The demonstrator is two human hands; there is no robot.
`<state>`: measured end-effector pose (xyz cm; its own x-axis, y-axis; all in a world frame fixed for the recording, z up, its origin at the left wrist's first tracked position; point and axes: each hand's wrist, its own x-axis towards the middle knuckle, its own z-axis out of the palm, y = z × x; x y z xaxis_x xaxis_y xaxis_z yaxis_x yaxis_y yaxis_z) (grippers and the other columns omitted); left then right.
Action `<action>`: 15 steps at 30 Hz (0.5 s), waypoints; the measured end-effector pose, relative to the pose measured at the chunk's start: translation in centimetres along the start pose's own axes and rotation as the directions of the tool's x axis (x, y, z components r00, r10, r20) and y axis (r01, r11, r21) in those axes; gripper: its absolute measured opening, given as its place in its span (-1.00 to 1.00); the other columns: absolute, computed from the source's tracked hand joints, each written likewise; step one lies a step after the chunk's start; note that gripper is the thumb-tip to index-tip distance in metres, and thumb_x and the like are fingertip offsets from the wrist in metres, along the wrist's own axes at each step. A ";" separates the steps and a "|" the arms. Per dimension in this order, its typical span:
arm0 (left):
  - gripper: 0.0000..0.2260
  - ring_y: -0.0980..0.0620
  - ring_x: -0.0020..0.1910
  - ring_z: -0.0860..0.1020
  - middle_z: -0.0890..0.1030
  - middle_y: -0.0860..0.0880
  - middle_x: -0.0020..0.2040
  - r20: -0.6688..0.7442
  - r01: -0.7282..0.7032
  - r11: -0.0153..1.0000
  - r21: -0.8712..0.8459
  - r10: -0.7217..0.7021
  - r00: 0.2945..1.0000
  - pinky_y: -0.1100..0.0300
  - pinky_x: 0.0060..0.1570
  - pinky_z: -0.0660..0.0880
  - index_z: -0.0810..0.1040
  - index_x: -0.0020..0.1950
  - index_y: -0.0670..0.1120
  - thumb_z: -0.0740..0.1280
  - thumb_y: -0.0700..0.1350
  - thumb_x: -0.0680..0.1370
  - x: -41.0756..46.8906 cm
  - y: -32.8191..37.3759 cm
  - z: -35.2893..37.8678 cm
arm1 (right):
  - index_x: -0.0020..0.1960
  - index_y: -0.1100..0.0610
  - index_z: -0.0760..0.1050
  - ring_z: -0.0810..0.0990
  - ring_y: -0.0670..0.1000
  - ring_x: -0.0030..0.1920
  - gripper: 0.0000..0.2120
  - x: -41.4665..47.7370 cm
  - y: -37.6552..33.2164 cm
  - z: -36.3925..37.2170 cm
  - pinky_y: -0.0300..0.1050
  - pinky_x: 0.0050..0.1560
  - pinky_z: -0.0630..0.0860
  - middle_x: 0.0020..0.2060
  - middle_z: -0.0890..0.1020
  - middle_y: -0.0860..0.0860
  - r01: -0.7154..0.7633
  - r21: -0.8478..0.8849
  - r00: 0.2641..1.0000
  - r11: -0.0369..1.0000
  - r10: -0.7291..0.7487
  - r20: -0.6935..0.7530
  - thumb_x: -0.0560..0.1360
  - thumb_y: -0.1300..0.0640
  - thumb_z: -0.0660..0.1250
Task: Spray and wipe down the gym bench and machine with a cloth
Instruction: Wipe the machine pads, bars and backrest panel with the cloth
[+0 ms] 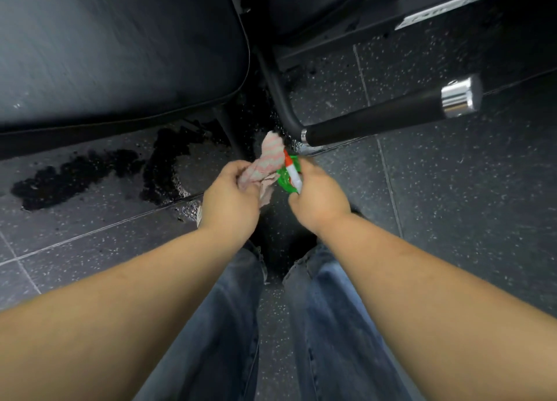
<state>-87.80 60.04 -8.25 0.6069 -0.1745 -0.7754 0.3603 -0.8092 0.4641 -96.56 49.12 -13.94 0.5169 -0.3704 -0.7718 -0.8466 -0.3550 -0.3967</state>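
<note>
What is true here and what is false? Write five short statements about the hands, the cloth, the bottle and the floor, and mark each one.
1. The left hand grips the striped cloth. True.
2. The right hand holds a blue bottle. False: the spray bottle it holds is green, with an orange and white nozzle.
3. The cloth lies flat on the bench pad. False: it is bunched in the left hand, off the pad.
4. A dark wet patch lies on the floor left of the hands. True.
5. The black machine handle ends in a chrome cap. True.
</note>
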 end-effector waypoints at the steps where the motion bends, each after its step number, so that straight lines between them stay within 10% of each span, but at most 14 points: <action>1: -0.81 -0.04 -0.06 0.63 0.66 0.06 -0.07 -0.004 -0.009 1.000 0.028 0.009 1.000 -0.06 0.04 0.58 0.56 0.04 0.14 0.29 -0.15 0.55 -0.8 0.8 -0.3 | 0.49 0.06 0.27 0.52 0.18 0.23 -0.47 -1.0 -0.7 -0.7 0.02 0.18 0.49 0.38 0.43 0.09 0.039 -0.001 0.999 0.999 -0.039 -0.037 0.54 0.17 0.27; 5: -0.75 0.00 -0.15 0.64 0.69 0.01 -0.14 0.027 -0.049 0.989 -0.142 0.053 0.998 -0.01 -0.07 0.61 0.65 -0.04 0.15 0.33 -0.21 0.53 -3.0 4.7 -1.9 | 0.19 0.01 0.49 0.59 0.21 0.06 -0.68 -4.7 -4.7 -3.6 0.13 0.10 0.51 0.08 0.63 0.14 0.063 0.289 0.996 0.955 -0.044 -0.072 0.60 -0.08 0.08; 8: -0.73 0.03 -0.10 0.66 0.72 -0.02 -0.11 0.153 -0.006 0.910 -0.414 0.076 0.985 0.17 -0.15 0.58 0.69 -0.01 0.02 0.27 -0.29 0.56 -3.9 9.6 -3.9 | 0.14 -0.13 0.57 0.66 0.04 0.09 -0.58 -5.8 -8.7 -7.1 0.15 0.20 0.55 0.06 0.69 0.00 -0.107 0.825 0.994 0.556 0.090 0.068 0.48 -0.34 0.15; 11: -0.68 0.12 -0.16 0.56 0.63 -0.05 -0.14 0.207 -0.165 0.924 -0.344 0.246 0.947 0.26 -0.05 0.47 0.67 -0.10 -0.08 0.15 -0.35 0.53 -3.5 14.3 -6.1 | 0.17 0.04 0.58 0.67 0.09 0.05 -0.76 -4.8 -12.3 -12.4 0.08 0.17 0.56 0.05 0.68 0.17 -0.048 0.962 0.999 0.270 0.019 0.044 0.59 -0.05 0.29; 13: -0.62 0.24 -0.05 0.56 0.65 0.07 -0.01 0.114 -0.319 0.916 -0.245 0.354 0.928 0.38 0.02 0.45 0.68 0.01 -0.01 0.14 -0.35 0.54 -1.6 17.6 -7.6 | -0.02 0.01 0.60 0.67 0.13 -0.13 -0.92 -3.0 -14.5 -16.6 0.04 -0.06 0.61 -0.10 0.69 0.20 0.132 0.935 0.985 0.329 0.065 -0.161 0.51 0.15 0.37; 15: -0.60 0.18 0.02 0.55 0.62 0.09 0.14 0.007 -0.432 0.901 -0.038 0.433 0.901 0.31 0.02 0.43 0.62 0.22 0.08 0.15 -0.28 0.57 1.0 20.4 -9.0 | -0.13 -0.05 0.56 0.65 0.11 -0.19 -0.84 0.1 -15.6 -20.7 0.02 -0.15 0.60 -0.18 0.68 0.08 0.348 0.702 0.856 0.622 0.095 -0.508 0.42 0.20 0.31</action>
<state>-73.51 48.43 4.28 0.6982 -0.5115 -0.5008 0.0891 -0.6321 0.7697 -80.69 36.81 2.45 0.4265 -0.7871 -0.4457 -0.4356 0.2531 -0.8638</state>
